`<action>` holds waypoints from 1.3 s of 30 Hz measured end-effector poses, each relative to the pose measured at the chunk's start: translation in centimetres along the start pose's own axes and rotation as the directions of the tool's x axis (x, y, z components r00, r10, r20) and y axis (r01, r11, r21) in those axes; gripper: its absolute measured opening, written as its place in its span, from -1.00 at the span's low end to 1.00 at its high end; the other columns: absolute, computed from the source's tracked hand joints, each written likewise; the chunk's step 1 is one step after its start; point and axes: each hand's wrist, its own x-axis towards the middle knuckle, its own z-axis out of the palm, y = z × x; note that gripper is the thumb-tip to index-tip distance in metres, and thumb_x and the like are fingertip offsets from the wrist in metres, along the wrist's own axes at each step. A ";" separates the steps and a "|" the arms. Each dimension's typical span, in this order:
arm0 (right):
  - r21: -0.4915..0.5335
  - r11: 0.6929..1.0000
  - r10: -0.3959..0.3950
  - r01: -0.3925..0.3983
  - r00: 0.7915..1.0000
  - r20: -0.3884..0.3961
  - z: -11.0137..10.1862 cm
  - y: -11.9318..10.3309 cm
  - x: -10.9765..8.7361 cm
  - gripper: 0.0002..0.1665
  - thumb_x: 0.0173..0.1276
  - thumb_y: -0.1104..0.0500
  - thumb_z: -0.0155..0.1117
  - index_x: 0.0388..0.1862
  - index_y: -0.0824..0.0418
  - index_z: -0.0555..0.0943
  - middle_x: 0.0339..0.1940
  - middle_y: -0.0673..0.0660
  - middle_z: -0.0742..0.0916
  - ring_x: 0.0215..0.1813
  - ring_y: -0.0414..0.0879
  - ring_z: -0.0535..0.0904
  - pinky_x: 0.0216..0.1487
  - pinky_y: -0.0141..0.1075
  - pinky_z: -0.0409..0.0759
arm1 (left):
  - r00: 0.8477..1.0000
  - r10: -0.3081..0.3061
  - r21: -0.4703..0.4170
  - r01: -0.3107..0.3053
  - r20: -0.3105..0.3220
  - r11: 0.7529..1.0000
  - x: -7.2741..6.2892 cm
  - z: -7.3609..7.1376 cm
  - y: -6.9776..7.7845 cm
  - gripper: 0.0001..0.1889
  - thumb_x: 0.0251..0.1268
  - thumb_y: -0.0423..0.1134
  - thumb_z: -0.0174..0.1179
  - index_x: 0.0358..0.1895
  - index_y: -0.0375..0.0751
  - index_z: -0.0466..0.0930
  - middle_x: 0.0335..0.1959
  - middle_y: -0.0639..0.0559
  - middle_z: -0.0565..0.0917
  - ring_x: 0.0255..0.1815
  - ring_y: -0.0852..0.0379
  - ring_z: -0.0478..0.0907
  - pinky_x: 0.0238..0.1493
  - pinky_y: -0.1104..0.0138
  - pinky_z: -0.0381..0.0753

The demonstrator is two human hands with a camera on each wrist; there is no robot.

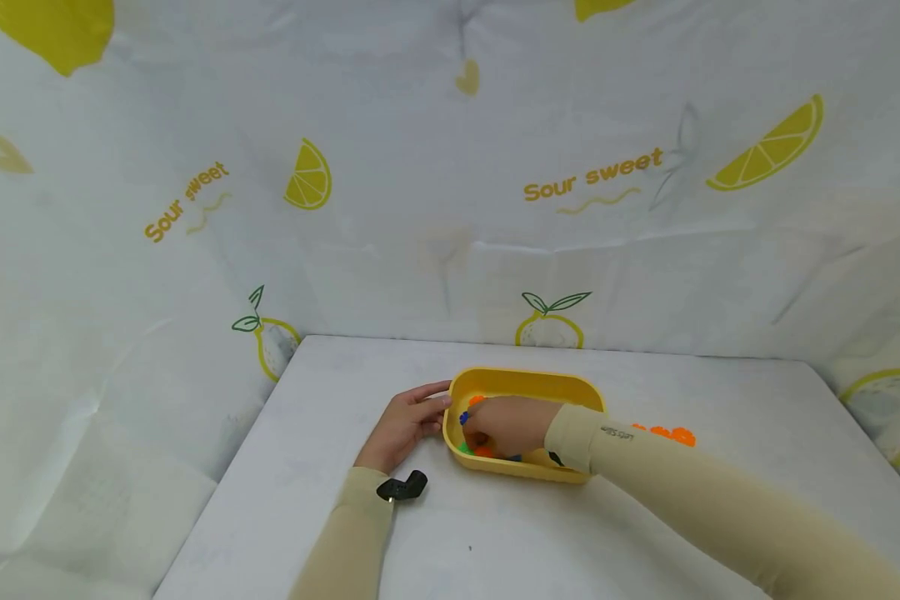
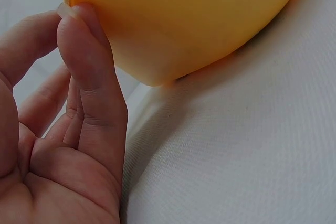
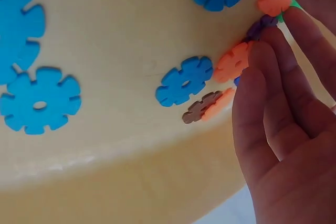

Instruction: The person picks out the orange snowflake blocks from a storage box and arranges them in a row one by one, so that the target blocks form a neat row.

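A yellow tray [image 1: 536, 372] is set on a white table [image 1: 495, 542], and flower-shaped plastic pieces are held in it. Its left end is touched by the left hand [image 1: 408, 425], whose fingers are loosely bent and parted; in the left wrist view, the thumb tip is laid against the wall. The right hand [image 1: 513, 423] is lowered into the tray's left part, its fingers bent down and bunched close together; whether any piece is pinched cannot be told.

In the right wrist view, the fingertips are brought close to a purple piece [image 3: 254, 29] and orange pieces [image 3: 229, 62]. A brown piece [image 3: 195, 114] is seen against 1 of the orange ones, and 4 blue pieces [image 3: 173, 88] are spread across the tray floor, 2 of them touching. Outside, to the right of the tray, 3 orange shapes [image 1: 684, 437] are partly hidden by the right sleeve [image 1: 690, 492]. A black device [image 1: 401, 487] is worn on the left wrist. Behind the table, a white cloth [image 1: 420, 167] is printed with lemons.
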 end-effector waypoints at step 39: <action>0.384 0.921 0.187 -0.063 0.937 -0.296 -2.1 3.7 -8.2 -0.67 0.46 0.20 0.48 0.18 0.13 0.77 -0.02 -0.08 0.73 -0.05 -0.25 0.68 0.09 -0.36 0.74 | 0.998 -0.036 0.065 0.039 -0.045 0.997 -0.2 0.3 -0.1 -0.39 0.32 0.11 0.53 0.40 0.08 0.68 0.23 -0.07 0.75 -0.09 0.10 0.66 -0.04 0.40 0.74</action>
